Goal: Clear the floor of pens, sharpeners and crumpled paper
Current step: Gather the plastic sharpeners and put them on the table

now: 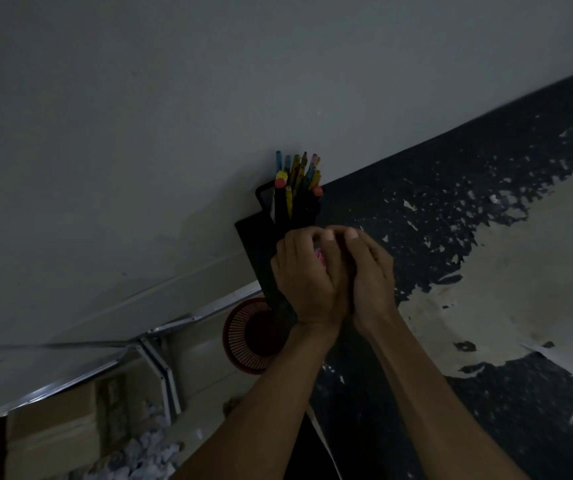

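Crumpled paper [150, 455] seen heaped at lower left, beside cardboard box [53, 434]. Red basket [243, 336] glimpsed under grey table [122, 150] edge. Left hand [304, 273] and right hand [368, 275] cupped together, pressed side by side; small pink item [319, 255] enclosed between them, kind not discernible. Just beyond, black organiser [261, 244] stood on table, pens [297, 176] packed upright in its far compartment. Worn dark floor [486, 237] shown at right.

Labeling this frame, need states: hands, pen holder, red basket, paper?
left hand: cupped against the right, closed around something pink
right hand: cupped, fingers curled in
pink item: mostly hidden
black pen holder: upright, full
red basket: contents unseen
crumpled paper: piled, uncollected
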`<state>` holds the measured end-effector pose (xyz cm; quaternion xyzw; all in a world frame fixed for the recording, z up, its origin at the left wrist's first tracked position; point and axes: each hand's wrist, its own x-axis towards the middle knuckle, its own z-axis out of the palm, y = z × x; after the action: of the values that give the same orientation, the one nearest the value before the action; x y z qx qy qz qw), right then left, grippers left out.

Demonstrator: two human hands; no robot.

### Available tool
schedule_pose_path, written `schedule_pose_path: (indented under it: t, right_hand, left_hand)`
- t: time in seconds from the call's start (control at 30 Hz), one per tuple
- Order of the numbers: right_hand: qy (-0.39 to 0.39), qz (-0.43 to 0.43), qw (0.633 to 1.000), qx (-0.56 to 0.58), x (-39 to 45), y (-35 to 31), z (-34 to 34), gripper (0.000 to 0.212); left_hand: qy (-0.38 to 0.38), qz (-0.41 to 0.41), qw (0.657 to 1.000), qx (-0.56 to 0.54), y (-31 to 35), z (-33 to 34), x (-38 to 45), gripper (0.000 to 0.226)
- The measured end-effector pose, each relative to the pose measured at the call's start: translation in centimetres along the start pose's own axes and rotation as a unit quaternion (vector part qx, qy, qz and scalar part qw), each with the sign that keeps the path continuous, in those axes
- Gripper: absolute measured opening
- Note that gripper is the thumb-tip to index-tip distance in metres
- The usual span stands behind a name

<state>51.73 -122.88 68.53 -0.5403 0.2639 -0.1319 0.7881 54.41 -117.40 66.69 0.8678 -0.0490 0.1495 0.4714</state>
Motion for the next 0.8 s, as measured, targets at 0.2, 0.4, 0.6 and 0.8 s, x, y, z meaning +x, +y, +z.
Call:
schedule_pose_path:
  t: [0.2, 0.4, 0.6, 0.8]
  right_hand:
    - [0.002, -0.095, 0.988, -0.122, -0.6, -0.8, -0.1, 0.029]
    - [0.056, -0.225, 0.925, -0.301, -3.0, -1.9, 0.9, 0.023]
    - [0.022, -0.281, 0.888, -0.363, -7.9, -2.6, 4.8, 0.017]
    - [-0.079, -0.249, 0.876, -0.406, -13.9, 0.0, 9.2, 0.021]
  left_hand:
    - [-0.025, 0.011, 0.996, -0.08, -0.1, -1.7, 0.0, 0.032]
    - [-0.02, 0.015, 0.991, -0.129, -0.6, -6.3, 0.7, 0.031]
    - [0.04, 0.017, 0.993, -0.114, -2.9, -14.5, -0.3, 0.021]
    - [0.082, -0.005, 0.995, -0.061, -6.2, -24.4, -3.4, 0.019]
